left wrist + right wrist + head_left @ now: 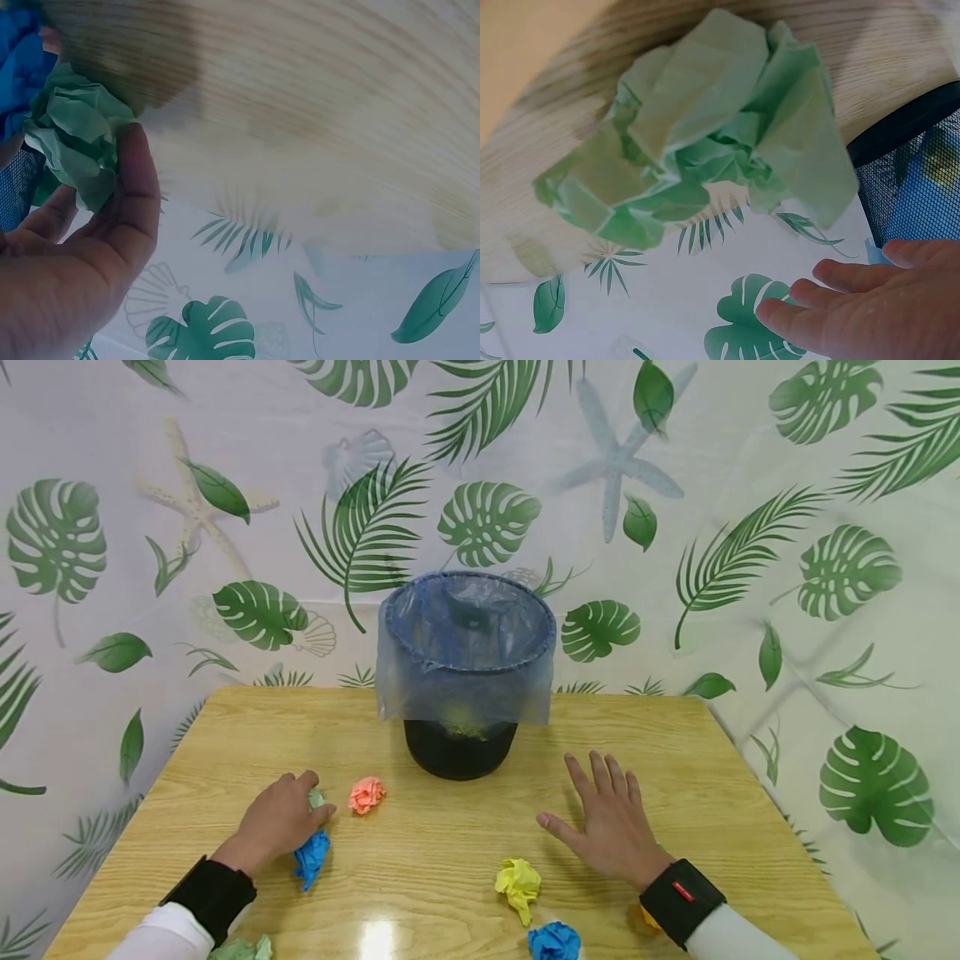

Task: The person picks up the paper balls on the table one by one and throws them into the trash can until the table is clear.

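My left hand (277,822) is on the left of the table and grips a light green crumpled paper ball (79,135) between curled fingers and thumb. Just by it lies a blue paper ball (312,858), and a pink one (367,795) is a little to its right. Spread flat, my right hand (611,822) hovers over the right side with straight fingers and nothing in them. Another green paper ball (705,135) lies close under the right wrist, mostly hidden in the head view. A yellow paper ball (518,888) is left of that hand.
A black mesh bin (459,752) lined with a translucent blue bag (465,693) stands at the table's back middle. Nearer the front are a blue paper ball (555,941), a green one (243,949) and a partly hidden orange one (649,919). Behind hangs a leaf-patterned cloth (705,693).
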